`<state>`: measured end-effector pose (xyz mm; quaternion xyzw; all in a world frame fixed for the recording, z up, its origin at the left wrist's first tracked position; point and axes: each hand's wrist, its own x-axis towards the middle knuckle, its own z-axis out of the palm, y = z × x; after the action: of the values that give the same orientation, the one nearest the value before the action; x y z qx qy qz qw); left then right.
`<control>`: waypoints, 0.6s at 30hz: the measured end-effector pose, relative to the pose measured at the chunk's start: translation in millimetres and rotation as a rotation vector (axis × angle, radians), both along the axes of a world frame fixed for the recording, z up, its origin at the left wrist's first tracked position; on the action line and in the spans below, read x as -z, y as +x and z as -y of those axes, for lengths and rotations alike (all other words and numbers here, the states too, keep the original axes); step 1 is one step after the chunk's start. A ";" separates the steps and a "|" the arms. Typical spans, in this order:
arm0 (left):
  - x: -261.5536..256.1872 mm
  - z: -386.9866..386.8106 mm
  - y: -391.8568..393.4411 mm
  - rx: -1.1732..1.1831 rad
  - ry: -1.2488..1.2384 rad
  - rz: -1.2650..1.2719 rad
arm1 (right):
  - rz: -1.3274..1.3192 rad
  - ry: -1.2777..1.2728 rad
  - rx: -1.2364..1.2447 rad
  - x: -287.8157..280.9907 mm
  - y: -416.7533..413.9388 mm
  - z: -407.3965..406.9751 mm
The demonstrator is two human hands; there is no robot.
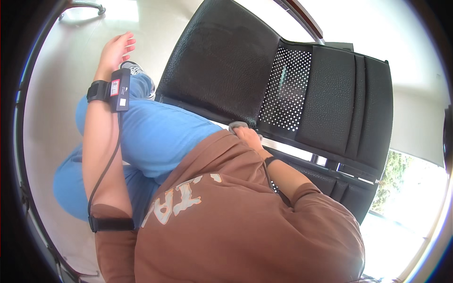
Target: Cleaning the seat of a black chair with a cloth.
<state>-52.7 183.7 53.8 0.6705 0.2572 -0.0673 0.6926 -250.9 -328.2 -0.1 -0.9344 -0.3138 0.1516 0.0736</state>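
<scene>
My right hand (250, 137) holds a grey cloth (238, 125) against the side edge of a black padded seat (226, 60). Most of the cloth lies under my fingers, and part of it is hidden. The seat belongs to a row of joined waiting chairs, and a perforated metal strip (286, 88) runs between it and the padded backrest (327, 100). Out to the left, my left hand (117, 49) hangs in the air above the floor near my shoe, its fingers loosely bent and somewhat apart, with nothing in them.
A curved armrest (306, 17) rises at the seat's far side. A second black chair (318, 178) adjoins on the near side, past a narrow gap. A cable (106, 173) runs along my left arm from a wrist-strapped device (120, 90). Metal chair feet (101, 9) stand at upper left.
</scene>
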 end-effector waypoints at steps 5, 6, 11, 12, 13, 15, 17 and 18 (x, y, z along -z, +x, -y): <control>-15.2 24.9 7.4 0.037 0.079 0.006 | 0.019 0.096 0.125 -10.1 16.9 -24.8; -15.4 25.1 6.2 0.062 0.100 0.018 | -0.007 0.103 0.106 -13.6 18.8 -24.3; -15.3 32.0 8.2 0.073 0.102 0.026 | -0.048 0.094 0.084 -15.2 24.9 -21.2; -18.6 34.1 8.2 0.073 0.106 0.028 | -0.053 0.089 0.086 -16.4 24.3 -21.5; -22.0 35.2 8.8 0.066 0.105 0.030 | -0.057 0.084 0.088 -17.5 23.7 -22.2; -26.3 37.0 8.1 0.088 0.131 0.067 | -0.044 0.090 0.066 -18.5 26.4 -25.6; -28.5 34.2 5.4 0.092 0.120 0.086 | -0.077 0.088 0.001 -17.7 31.0 -32.9; -27.7 32.6 2.9 0.112 0.115 0.105 | -0.075 0.081 -0.006 -18.9 33.2 -38.9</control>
<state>-49.8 151.1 81.5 0.7250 0.1860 -0.0557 0.6608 -217.7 -289.2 18.8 -0.9234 -0.3197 0.1738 0.1224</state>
